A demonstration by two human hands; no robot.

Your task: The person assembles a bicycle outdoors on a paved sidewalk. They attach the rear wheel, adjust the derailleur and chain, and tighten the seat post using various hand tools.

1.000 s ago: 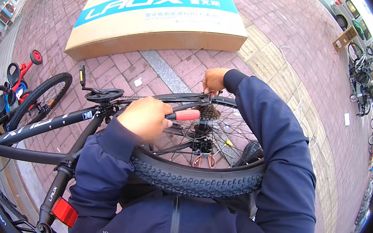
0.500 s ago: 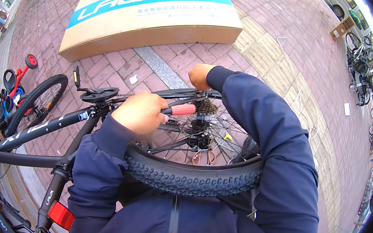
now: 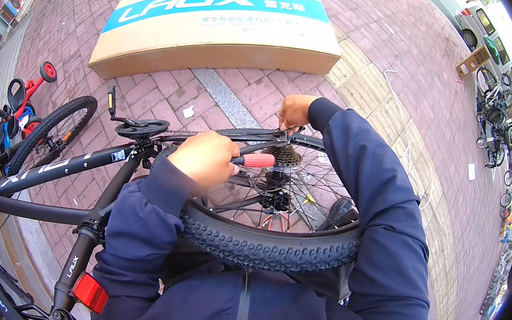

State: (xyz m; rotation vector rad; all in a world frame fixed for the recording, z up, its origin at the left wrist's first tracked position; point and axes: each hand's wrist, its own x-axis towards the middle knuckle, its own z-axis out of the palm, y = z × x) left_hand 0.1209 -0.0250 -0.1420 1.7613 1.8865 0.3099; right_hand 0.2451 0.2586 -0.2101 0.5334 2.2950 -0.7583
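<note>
The person's left hand [image 3: 206,159] is closed around a tool with a red handle [image 3: 258,159], and the handle sticks out from the fist toward the right. The tool points at the cassette [image 3: 283,157], a stack of dark and rusty-brown toothed rings at the centre of the rear wheel [image 3: 271,242]. The right hand [image 3: 294,112] is further away, beyond the cassette, and its fingers are curled on the black frame tube [image 3: 252,135] near the wheel axle; whether it holds anything more there cannot be told. The two hands are apart, one on each side of the cassette.

The wheel has a black knobby tyre, thin silver spokes and a dark hub. It stands just in front of the person's chest, and the tyre touches the dark blue jacket [image 3: 239,298]. The bicycle [image 3: 63,168] is black with light lettering on the tube, and it extends to the left, where the front wheel [image 3: 48,134] is seen. A red reflector [image 3: 89,293] sits low on the frame.

On the brick pavement [image 3: 380,34] behind lies a big flat cardboard box [image 3: 222,21] with a blue band. A small red children's tricycle [image 3: 24,96] stands at the left, and parked bicycles [image 3: 497,119] stand at the right.
</note>
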